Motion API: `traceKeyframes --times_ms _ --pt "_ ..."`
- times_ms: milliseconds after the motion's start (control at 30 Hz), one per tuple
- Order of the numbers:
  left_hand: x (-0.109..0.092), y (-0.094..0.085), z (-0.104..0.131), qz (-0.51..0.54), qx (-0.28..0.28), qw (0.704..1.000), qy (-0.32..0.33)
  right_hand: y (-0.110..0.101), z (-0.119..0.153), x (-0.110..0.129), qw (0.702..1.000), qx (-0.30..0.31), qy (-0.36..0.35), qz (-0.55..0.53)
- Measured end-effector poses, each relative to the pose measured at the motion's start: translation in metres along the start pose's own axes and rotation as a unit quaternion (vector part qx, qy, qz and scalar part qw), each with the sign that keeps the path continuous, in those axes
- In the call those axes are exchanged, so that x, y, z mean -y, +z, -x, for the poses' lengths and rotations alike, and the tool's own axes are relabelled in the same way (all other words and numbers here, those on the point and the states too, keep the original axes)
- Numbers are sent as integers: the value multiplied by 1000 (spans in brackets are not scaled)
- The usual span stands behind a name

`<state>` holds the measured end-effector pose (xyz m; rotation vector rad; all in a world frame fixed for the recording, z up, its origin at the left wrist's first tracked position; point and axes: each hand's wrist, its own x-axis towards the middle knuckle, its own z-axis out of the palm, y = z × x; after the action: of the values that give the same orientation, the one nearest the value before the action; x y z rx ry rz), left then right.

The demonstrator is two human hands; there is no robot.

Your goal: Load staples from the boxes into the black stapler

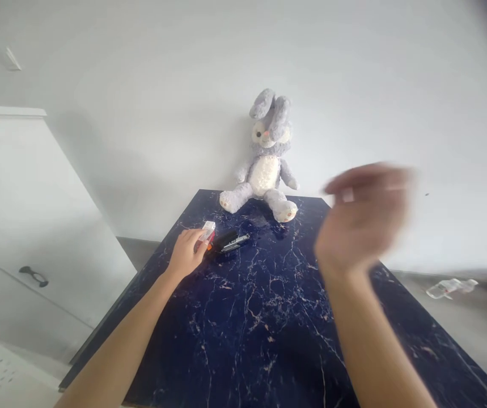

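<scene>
On the left part of the table, my left hand (pixel 189 249) is closed around a small white-and-red box (pixel 209 226), fingers over its top and thumb along its side. Touching or just right of the box lies a black-and-silver stapler (pixel 230 242), with a bit of orange (pixel 210 247) showing between them. My right hand (pixel 360 212) is raised above the right side of the table and smeared by motion. Its fingers cannot be made out clearly, nor whether it holds anything.
A grey plush rabbit (pixel 266 164) sits at the back of the dark blue marbled table (pixel 260 340), against the wall. To the left stands a white cabinet (pixel 26 204) with a dark handle. A clear plastic bottle (pixel 451 288) lies on the floor at right.
</scene>
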<state>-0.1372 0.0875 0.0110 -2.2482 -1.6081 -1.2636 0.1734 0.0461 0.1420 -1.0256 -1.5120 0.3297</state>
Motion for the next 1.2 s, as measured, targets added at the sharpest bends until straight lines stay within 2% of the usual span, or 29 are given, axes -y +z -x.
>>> traceKeyframes --times_ms 67,100,200,300,367,533,733,933,1067,1200 --pt "12 4 2 -1 2 1000 -17 33 5 -11 998 36 10 41" --pt "16 5 2 0 0 1000 -25 50 10 -22 994 83 18 73" --pt "17 5 3 7 2 999 -37 87 31 -73 982 138 39 122" --pt "14 8 4 11 9 1000 -28 103 50 -119 972 161 56 160" --pt "13 10 5 8 14 1000 -18 107 58 -136 967 179 54 174" --pt "7 15 8 -8 40 999 -6 110 64 -143 955 227 30 187" --pt "2 24 11 -23 61 998 -2 124 49 -151 945 256 21 204" --pt "4 25 12 -36 60 997 -19 129 40 -157 952 249 24 178" --pt "10 17 10 -22 51 996 -74 125 44 -154 957 225 52 173" --pt "14 12 12 -21 84 993 -78 125 48 -148 959 214 82 169"
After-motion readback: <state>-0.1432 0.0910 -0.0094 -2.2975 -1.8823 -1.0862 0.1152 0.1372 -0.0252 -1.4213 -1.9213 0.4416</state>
